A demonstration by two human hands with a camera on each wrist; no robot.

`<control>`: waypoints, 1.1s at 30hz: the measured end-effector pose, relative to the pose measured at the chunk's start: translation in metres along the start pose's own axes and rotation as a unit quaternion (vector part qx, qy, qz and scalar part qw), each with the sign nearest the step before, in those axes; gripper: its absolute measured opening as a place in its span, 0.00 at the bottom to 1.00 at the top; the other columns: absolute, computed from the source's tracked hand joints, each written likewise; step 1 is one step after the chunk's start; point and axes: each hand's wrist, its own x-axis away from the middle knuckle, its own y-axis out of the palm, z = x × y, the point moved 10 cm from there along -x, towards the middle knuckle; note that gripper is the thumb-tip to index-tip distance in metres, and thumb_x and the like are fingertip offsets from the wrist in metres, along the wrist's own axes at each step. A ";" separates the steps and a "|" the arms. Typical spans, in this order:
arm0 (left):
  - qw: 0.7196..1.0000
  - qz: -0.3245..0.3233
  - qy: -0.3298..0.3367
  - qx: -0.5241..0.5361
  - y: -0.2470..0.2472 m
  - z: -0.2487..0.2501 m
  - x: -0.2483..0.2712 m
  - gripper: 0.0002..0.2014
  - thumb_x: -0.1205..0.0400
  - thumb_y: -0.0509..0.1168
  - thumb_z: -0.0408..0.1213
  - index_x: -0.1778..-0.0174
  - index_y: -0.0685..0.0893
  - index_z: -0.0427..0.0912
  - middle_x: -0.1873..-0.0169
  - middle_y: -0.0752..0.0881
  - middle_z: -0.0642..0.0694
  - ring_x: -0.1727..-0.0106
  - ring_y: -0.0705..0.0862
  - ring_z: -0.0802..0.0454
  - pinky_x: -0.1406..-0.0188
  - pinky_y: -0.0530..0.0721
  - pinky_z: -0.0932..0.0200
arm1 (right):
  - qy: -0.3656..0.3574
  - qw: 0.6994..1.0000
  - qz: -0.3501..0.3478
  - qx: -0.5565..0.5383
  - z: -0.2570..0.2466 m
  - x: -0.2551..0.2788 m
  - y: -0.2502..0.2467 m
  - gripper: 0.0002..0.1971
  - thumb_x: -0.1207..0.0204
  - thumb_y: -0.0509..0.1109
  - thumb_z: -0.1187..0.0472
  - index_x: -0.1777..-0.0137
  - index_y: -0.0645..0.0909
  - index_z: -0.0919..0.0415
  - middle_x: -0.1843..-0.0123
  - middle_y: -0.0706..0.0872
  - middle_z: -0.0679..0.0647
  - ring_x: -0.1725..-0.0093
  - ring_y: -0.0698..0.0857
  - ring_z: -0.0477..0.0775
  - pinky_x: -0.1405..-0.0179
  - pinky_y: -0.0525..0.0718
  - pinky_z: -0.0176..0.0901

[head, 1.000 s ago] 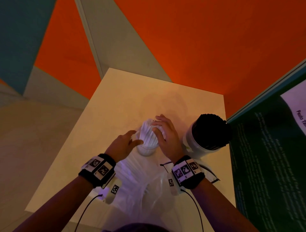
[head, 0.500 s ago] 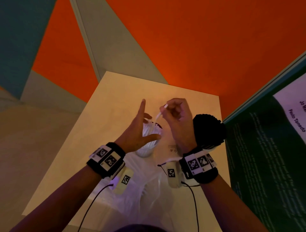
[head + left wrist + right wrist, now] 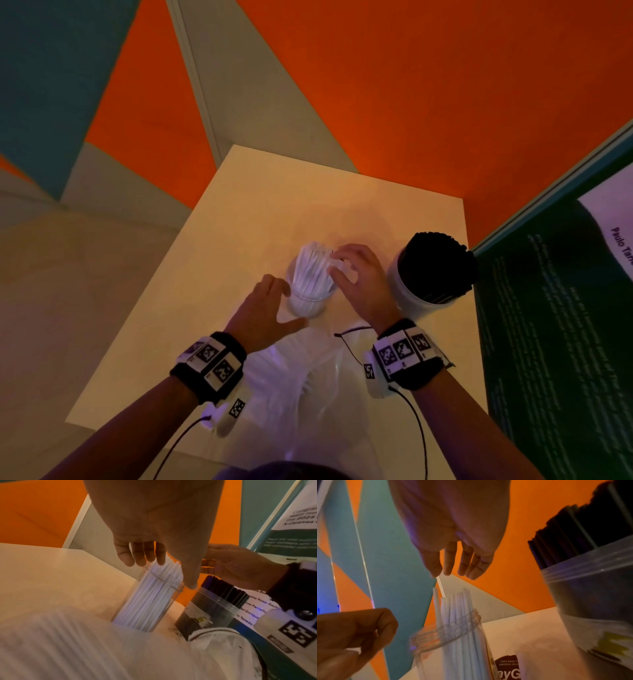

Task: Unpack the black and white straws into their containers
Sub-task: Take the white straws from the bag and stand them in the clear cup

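White straws (image 3: 310, 274) stand bundled in a clear jar (image 3: 306, 306) at the middle of the table. Above the bundle's top, my right hand (image 3: 342, 270) pinches one thin white straw (image 3: 441, 587) between thumb and forefinger, its lower end at the other straw tips. My left hand (image 3: 282, 303) is open beside the jar's left, fingers straight; in the left wrist view its thumb (image 3: 190, 584) touches the jar rim. Black straws (image 3: 436, 263) fill a white-walled tub (image 3: 407, 294) to the right.
A crumpled clear plastic bag (image 3: 301, 387) lies on the pale table (image 3: 239, 212) between my wrists, near the front edge. A dark green poster board (image 3: 555, 325) stands close on the right, and orange and teal walls stand behind.
Half a second ago both hands were raised, the right holding a white straw above the jar. Both have come down; the straw's end now meets the bundle, and the left hand is beside the jar.
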 end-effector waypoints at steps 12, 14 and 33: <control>0.954 -0.293 -0.033 -0.054 0.070 0.004 0.049 0.08 0.20 0.63 0.39 0.52 0.79 0.37 0.51 0.83 0.40 0.50 0.83 0.41 0.46 0.81 0.45 | 0.130 0.812 -0.526 0.218 0.048 0.158 0.139 0.15 0.22 0.67 0.60 0.38 0.82 0.67 0.39 0.84 0.64 0.40 0.83 0.61 0.41 0.80 0.48; 0.964 -0.265 -0.029 -0.008 0.058 0.010 0.049 0.05 0.21 0.64 0.34 0.55 0.80 0.36 0.53 0.85 0.40 0.53 0.83 0.44 0.51 0.83 0.49 | 0.117 0.873 -0.423 0.213 0.044 0.147 0.157 0.18 0.19 0.63 0.60 0.32 0.77 0.67 0.31 0.78 0.63 0.30 0.76 0.60 0.29 0.71 0.49; 0.972 -0.191 -0.057 0.124 0.034 -0.007 0.069 0.04 0.20 0.67 0.34 0.57 0.78 0.39 0.57 0.81 0.44 0.64 0.87 0.42 0.65 0.86 0.49 | 0.115 0.858 -0.342 0.365 0.046 0.134 0.209 0.16 0.14 0.52 0.66 0.32 0.74 0.70 0.36 0.82 0.64 0.37 0.83 0.63 0.37 0.80 0.52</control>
